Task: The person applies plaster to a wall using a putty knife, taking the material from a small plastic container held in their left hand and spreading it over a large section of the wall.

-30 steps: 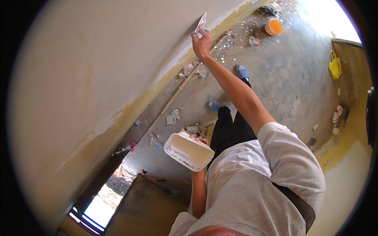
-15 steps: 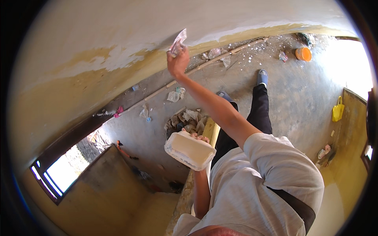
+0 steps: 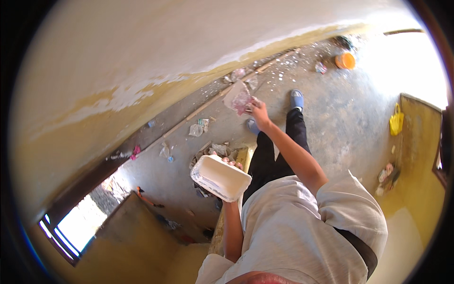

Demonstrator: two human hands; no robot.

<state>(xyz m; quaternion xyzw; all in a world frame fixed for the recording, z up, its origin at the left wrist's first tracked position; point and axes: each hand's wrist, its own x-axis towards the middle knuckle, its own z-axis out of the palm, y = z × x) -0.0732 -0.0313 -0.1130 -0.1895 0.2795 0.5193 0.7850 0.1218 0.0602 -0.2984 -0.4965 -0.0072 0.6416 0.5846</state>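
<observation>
My left hand (image 3: 231, 163) holds up a shallow white rectangular tray (image 3: 222, 176) with rounded corners. White paste lies in it and is smeared along its rim; the tray covers much of that hand, though fingertips show at the far edge. In my right hand (image 3: 258, 114) is a flat scraper (image 3: 238, 97), pale with a pinkish patch, gripped at one end. It is held out over the floor, away from the wall. The wall (image 3: 142, 52) has a broad whitish coat above, with ragged white patches over the yellow lower band.
A long pole (image 3: 198, 111) lies along the wall's foot among plastic scraps. Rubble (image 3: 224, 150) sits beyond the tray, beside a low ledge (image 3: 243, 158). An orange bucket (image 3: 345, 61) stands far right; a yellow bag (image 3: 396, 119) hangs on a low wall at right.
My right hand has come away from the wall with the scraper, moving right and nearer to me. The tray has shifted slightly left and tilts a little differently.
</observation>
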